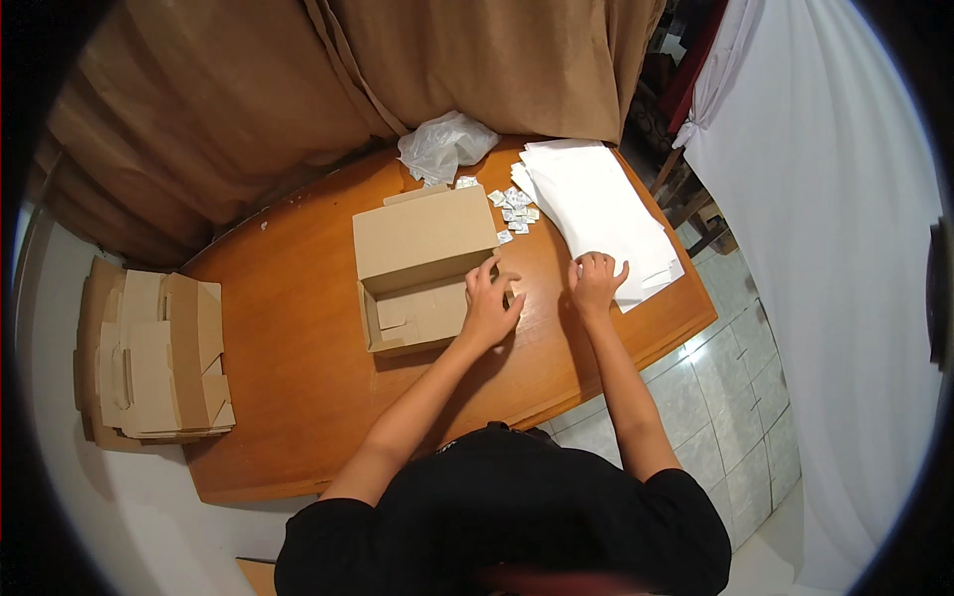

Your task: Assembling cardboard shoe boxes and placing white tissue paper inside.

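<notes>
An open cardboard box (412, 303) stands in the middle of the wooden table, its lid (425, 233) raised along the far side. My left hand (489, 301) is at the box's right end, its bent fingers around the end wall and flap there. Part of that wall is hidden behind the hand. To the right, my right hand (596, 285) rests at the left edge of a stack of white paper sheets (601, 204). Its thumb is spread away from the bent fingers, and I see nothing held in it. Small white packets (517, 212) lie between box and paper.
A crumpled clear plastic bag (445, 144) sits at the far edge of the wooden table (288, 288). Flattened cardboard boxes (164, 353) are stacked at the left end. Brown curtains (477, 70) hang behind, and a white cloth (825, 248) hangs on the right.
</notes>
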Demonstrator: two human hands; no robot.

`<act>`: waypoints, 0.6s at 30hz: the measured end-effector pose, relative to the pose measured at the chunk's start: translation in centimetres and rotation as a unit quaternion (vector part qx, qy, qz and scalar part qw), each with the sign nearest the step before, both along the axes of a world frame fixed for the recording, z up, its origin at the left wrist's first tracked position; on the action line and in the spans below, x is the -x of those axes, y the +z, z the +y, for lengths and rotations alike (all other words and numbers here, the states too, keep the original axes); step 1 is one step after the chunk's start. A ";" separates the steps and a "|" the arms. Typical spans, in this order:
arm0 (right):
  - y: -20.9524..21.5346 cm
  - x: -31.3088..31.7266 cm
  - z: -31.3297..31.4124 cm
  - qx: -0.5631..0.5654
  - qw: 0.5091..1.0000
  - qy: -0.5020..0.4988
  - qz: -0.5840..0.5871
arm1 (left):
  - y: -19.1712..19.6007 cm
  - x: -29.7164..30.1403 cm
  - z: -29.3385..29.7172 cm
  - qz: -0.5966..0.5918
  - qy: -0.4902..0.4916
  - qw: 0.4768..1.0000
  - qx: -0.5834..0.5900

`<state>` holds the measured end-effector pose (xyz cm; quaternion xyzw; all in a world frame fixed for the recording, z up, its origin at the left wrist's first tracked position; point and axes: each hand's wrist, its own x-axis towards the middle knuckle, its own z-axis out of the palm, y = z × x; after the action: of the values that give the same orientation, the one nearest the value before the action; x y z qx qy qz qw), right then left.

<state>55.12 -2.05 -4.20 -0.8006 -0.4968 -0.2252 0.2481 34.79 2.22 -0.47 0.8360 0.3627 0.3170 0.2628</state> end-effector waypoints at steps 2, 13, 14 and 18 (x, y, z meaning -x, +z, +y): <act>2.8 2.3 -0.3 -0.028 0.995 0.093 0.017 | -0.5 -0.3 1.9 -0.087 0.001 0.992 0.094; 5.7 16.3 -1.8 -0.059 0.923 0.380 -0.003 | 0.7 7.4 4.2 -0.145 0.006 0.911 0.387; 5.4 16.9 -1.6 -0.035 0.916 0.399 -0.004 | 0.2 8.2 4.2 -0.152 0.035 0.914 0.375; 7.4 18.8 -1.4 0.034 0.905 0.402 0.136 | -2.1 12.9 4.1 -0.168 0.150 0.922 0.315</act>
<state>36.35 -3.47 3.19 -0.5640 -0.7450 0.0215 0.3556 21.93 6.32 -2.57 0.5803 0.5154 0.3583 0.5188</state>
